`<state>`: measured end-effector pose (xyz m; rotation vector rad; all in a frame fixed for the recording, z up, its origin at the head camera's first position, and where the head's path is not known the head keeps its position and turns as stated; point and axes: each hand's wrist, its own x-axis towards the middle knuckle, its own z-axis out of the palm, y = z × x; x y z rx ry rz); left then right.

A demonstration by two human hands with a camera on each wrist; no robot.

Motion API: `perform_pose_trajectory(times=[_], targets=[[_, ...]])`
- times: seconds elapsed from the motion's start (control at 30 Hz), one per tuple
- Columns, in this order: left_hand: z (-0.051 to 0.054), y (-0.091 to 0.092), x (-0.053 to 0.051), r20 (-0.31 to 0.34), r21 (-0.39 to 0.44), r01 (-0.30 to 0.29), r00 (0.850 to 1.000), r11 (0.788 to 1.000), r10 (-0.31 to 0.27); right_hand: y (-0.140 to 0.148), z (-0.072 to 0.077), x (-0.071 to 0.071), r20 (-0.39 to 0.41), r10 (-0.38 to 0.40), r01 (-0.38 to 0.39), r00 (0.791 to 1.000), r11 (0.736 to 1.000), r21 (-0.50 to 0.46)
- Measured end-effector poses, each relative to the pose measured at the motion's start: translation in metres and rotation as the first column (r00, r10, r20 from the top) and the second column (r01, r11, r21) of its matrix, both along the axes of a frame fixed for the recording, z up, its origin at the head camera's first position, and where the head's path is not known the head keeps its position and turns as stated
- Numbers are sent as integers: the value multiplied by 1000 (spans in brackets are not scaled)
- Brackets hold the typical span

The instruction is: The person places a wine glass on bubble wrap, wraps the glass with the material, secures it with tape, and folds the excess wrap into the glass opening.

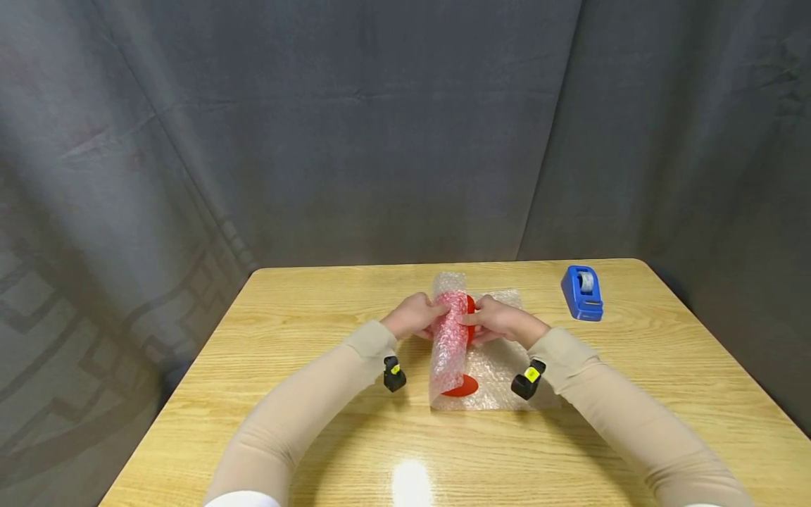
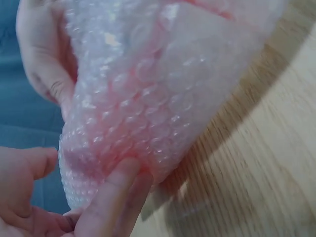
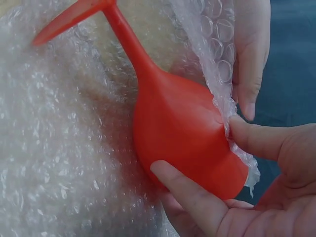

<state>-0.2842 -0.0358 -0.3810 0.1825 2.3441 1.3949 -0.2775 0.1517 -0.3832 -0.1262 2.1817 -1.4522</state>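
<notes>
A red stemmed goblet (image 3: 173,123) lies on its side on a sheet of bubble wrap (image 1: 500,377), its round foot (image 1: 464,386) toward the near edge. A flap of the wrap (image 2: 143,113) is folded over the goblet from the left. The left hand (image 1: 413,315) holds the covered side, its fingers pressed on the bubbles in the left wrist view. On the other side, the right hand (image 1: 503,320) grips the goblet's bowl and the flap's edge, thumb on the wrap and a finger on the red surface.
A blue tape dispenser (image 1: 583,294) with a roll of tape stands at the back right of the wooden table (image 1: 304,310). Grey curtains (image 1: 393,141) hang behind and at both sides.
</notes>
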Motion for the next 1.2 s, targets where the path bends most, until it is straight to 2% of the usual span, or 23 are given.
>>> perform_pose_trajectory(times=[0.13, 0.27, 0.4, 0.5, 0.6, 0.67, 0.9, 1.2], targets=[[-4, -7, -5, 134, 152, -13, 991, 988, -7, 0, 0, 0, 21, -11, 12, 1000, 1000, -15], [-8, -15, -10, 273, 267, -103, 962, 958, 28, 2, -2, -1, 29, -4, 5, 1000, 999, -48], [-14, -18, -13, 340, 340, -154, 940, 928, 31, 3, -3, -2, 32, 6, -3, 999, 997, -77], [-19, -18, -14, 356, 364, -168, 934, 916, 30, 3, -3, -2, 37, 7, -4, 999, 996, -85], [-22, -17, -14, 367, 369, -174, 930, 913, 28, 3, -2, -2, 48, 0, 4, 999, 997, -80], [-23, -17, -14, 370, 358, -170, 929, 918, 28, 2, -2, -2, 55, -8, 12, 998, 997, -74], [-20, -18, -12, 334, 241, -129, 942, 962, 43, 2, -3, -2, 57, -4, 9, 998, 996, -87], [-22, -16, -11, 347, 269, -121, 938, 956, 20, 3, -3, -1, 60, -3, 9, 998, 995, -100]])
